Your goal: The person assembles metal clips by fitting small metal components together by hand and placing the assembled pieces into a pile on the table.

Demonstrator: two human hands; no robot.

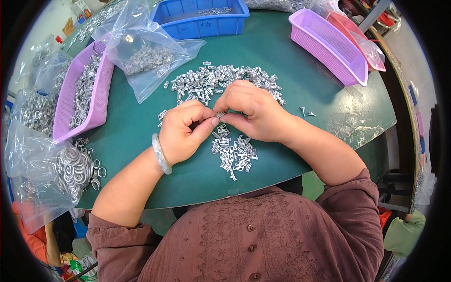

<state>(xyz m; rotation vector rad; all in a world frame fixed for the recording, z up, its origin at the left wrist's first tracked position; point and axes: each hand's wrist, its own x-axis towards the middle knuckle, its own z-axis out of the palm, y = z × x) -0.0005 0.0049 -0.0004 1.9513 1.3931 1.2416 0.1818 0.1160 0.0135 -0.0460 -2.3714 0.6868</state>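
Note:
Over the green table, my left hand and my right hand meet at their fingertips. Between them is a small silvery metal piece, pinched by both thumbs and index fingers; the fingers partly cover it. Just beyond my hands spreads a wide pile of small silvery frame-shaped metal pieces. A smaller heap of similar pieces lies nearer to me, below my fingertips. A pale bangle circles my left wrist.
On the left stand a purple basket of metal parts, a clear bag of small pieces and heaped metal rings. A blue bin sits at the back, another purple basket at back right. A few loose parts lie right.

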